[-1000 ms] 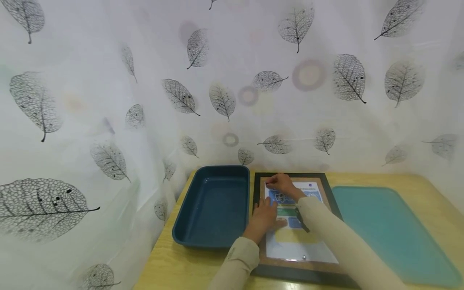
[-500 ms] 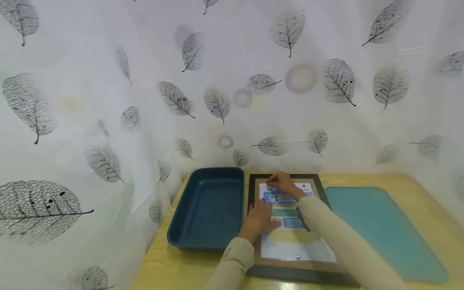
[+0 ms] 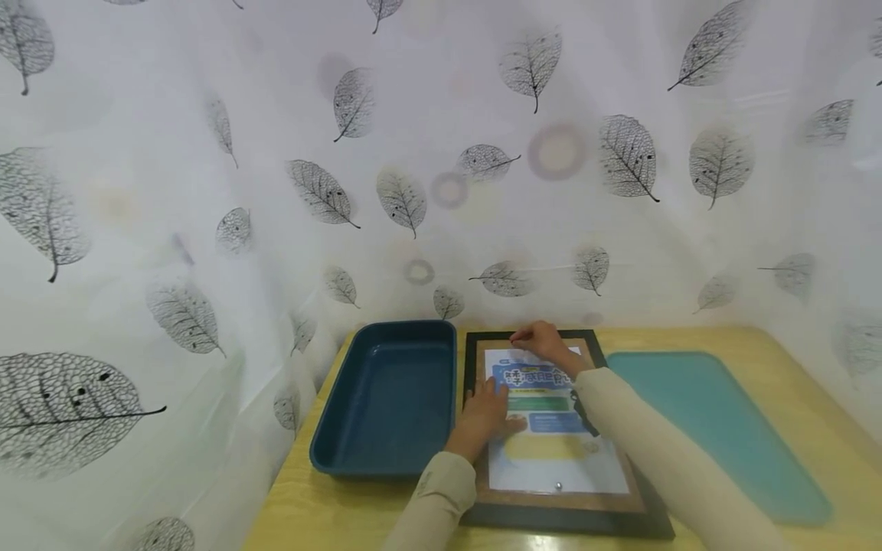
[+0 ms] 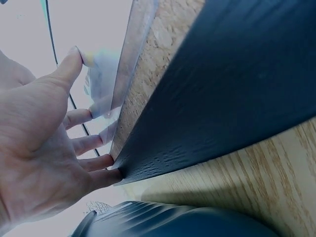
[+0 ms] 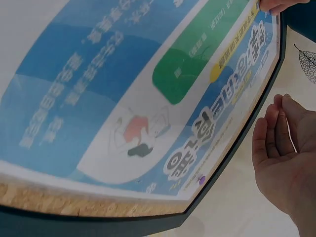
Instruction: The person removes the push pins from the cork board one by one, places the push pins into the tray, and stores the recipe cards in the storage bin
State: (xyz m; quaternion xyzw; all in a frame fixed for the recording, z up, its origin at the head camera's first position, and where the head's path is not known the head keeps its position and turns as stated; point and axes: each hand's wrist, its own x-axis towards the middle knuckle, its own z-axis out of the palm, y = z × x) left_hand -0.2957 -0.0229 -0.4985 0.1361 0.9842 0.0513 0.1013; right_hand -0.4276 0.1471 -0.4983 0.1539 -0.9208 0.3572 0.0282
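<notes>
A framed cork board lies on the table, bearing a printed poster under a clear sheet. My left hand rests on the poster's left side with its fingers spread. In the left wrist view, its fingertips reach the board's edge. Over the board's far edge, my right hand pinches a small dark red piece between thumb and fingertips; its kind I cannot tell. That piece is hidden in the right wrist view. A purple dot shows at one poster corner, and a silver ball-like pin at the near edge.
To the left of the board stands a deep dark blue tray, its rim close to the frame. A flat teal mat lies to the right. Leaf-printed curtains hang behind and left of the wooden table.
My right hand has lifted from near the poster's far left corner and shifted slightly right over the board's far edge. The left hand stays on the poster. The head view has turned slightly right.
</notes>
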